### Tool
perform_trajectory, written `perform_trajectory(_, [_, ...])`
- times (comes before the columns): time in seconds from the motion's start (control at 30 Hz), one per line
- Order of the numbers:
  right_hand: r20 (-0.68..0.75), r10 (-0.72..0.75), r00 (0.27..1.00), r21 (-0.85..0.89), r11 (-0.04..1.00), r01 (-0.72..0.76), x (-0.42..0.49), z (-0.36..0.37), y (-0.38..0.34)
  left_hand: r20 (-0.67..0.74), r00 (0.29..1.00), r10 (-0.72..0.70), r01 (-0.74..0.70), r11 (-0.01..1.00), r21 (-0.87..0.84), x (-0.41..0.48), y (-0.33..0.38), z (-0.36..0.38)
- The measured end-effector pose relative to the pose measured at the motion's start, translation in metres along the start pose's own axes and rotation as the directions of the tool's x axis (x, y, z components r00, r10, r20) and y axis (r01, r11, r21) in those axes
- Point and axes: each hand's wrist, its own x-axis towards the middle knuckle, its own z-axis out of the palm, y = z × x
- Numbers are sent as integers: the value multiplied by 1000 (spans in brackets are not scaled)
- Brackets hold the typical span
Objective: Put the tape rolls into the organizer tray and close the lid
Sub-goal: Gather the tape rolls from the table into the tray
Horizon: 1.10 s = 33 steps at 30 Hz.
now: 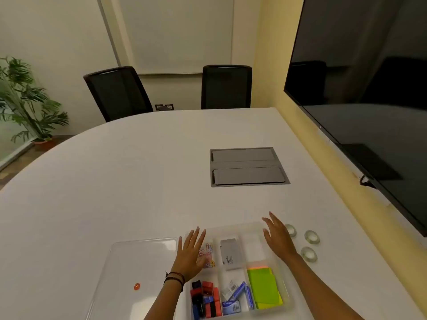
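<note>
Head view: we see both hands above the organizer tray (233, 226) on the white table (138, 181)
Tape rolls (312, 237): three clear rolls, flat on the table, holes facing up; just right of the tray, outside it
Left hand (191, 252): fingers straight and spread, holding nothing; over the tray's left compartments
Right hand (278, 236): spread too (empty); partly covering the farthest roll
Lid (143, 262): flat, left of the tray; near end cropped
</note>
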Motion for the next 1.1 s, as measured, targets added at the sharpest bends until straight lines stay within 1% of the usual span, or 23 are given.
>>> perform_trajectory(0.07, [-18,36,999,37,999,-36,1,-3,9,21,999,27,-27,1000,16,4,3,3])
perform_trajectory(0.27, [5,128,992,4,992,-128,1,0,36,120,991,61,-73,993,95,26,16,2])
perform_trajectory(0.4, [61,190,980,-27,982,-188,4,4,54,181,981,66,-85,992,98,41,16,5])
perform_trajectory(0.57, [130,264,956,-54,964,-259,8,11,66,207,975,75,-102,987,120,50,10,13])
perform_trajectory(0.63, [159,278,947,-79,960,-269,9,13,69,203,975,91,-117,985,123,52,8,12])
perform_trajectory(0.67, [168,283,944,-88,958,-272,10,15,71,176,978,113,-136,982,127,52,7,11])
perform_trajectory(0.7, [175,287,942,-95,957,-274,10,16,72,117,981,153,-170,974,152,52,6,10])
perform_trajectory(0.73, [180,291,940,-103,956,-276,11,18,73,72,978,194,-205,957,208,52,4,11])
perform_trajectory(0.8, [191,303,934,-106,952,-287,11,21,75,107,978,177,-203,918,340,52,6,9])
perform_trajectory(0.83, [198,307,931,-101,951,-292,11,23,76,90,976,199,-218,913,345,53,7,8])
perform_trajectory(0.87, [207,312,927,-100,950,-297,11,25,77,97,971,217,-237,915,326,55,7,8])
perform_trajectory(0.97, [223,332,917,-109,943,-315,8,29,77,184,962,203,-251,920,302,57,5,3])
perform_trajectory(1.0, [218,340,915,-115,940,-322,7,30,77,175,962,210,-254,923,288,58,3,3])
perform_trajectory(1.07, [196,344,918,-131,937,-323,6,33,76,249,945,210,-256,951,171,66,0,6])
perform_trajectory(1.1, [186,341,922,-141,937,-318,4,34,76,251,945,210,-253,956,151,70,-2,9])
